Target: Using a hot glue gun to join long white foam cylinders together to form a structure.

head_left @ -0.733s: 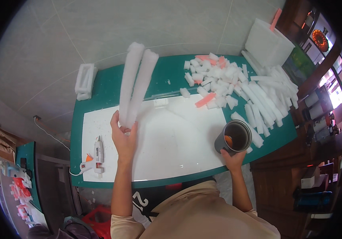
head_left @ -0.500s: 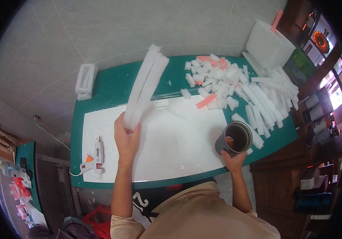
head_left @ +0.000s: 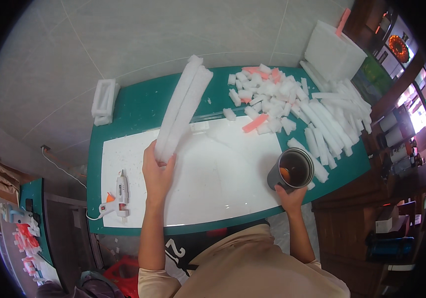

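Observation:
My left hand [head_left: 157, 171] is wrapped round the lower end of long white foam strips [head_left: 185, 99], two of them lying side by side. They tilt up and away, their far ends over the green part of the table. A dark grey metal cup [head_left: 278, 174] is in my right hand [head_left: 291, 198], gripped low on its near side above the right end of the white sheet. The cup's open mouth faces me, and an orange-brown patch shows inside; whether it is a thing or a reflection I cannot tell. A glue gun [head_left: 122, 196] lies left of my left hand.
White and pink foam pieces [head_left: 272, 94] are heaped at the back right, beside a pile of longer foam strips [head_left: 327, 126]. A white foam block [head_left: 334, 52] stands behind them. A hollow foam frame [head_left: 104, 102] sits at the far left corner. The white sheet [head_left: 213, 184] covers the table's middle.
The foam strips have swung very slightly to the right at their far end. The cup stays nearly where it was, and the whole view has shifted a little.

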The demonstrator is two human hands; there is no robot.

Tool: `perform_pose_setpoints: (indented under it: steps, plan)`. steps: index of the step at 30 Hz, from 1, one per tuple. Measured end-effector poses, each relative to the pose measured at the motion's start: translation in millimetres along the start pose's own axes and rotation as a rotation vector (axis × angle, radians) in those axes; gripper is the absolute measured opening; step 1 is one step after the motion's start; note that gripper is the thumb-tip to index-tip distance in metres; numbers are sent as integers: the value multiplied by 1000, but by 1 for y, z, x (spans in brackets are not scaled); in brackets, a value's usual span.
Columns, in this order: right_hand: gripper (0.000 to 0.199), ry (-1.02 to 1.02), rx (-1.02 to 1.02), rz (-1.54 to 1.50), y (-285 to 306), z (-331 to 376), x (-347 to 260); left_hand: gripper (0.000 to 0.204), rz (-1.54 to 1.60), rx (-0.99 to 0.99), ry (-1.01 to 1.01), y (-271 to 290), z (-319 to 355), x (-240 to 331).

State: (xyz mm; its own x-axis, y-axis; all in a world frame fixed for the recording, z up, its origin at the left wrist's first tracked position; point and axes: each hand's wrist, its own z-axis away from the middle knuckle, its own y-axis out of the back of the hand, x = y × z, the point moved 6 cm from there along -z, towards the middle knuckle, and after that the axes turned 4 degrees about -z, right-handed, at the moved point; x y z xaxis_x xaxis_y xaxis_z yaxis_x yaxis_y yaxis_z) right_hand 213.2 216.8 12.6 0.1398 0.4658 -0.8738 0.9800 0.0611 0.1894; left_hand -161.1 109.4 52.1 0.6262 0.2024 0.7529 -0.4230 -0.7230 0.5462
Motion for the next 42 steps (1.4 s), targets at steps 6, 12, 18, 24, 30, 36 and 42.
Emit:
perform_pose_setpoints:
  steps: [6,12,18,24,30,36,42]
  plan:
    - [59,1,-17,10,1,1,4,56,26,-22,55,-1,0,-2]
    - [56,-44,0,-26,-2,-1,-2,56,150,83,52,3,3,-7]
    - [56,53,-14,59,1,-2,-5,55,80,64,69,3,3,-5]
    - [57,-1,-13,4,-1,-3,-3,55,-96,-70,26,-5,4,-1]
    - [59,30,-44,40,-1,-1,-3,54,-136,-71,-52,-6,4,-1]
    - [58,19,-5,25,2,0,5,62,-102,-94,33,-10,3,-7]
    - [57,-4,-10,20,0,-1,1,64,-97,-91,10,-11,3,-8]
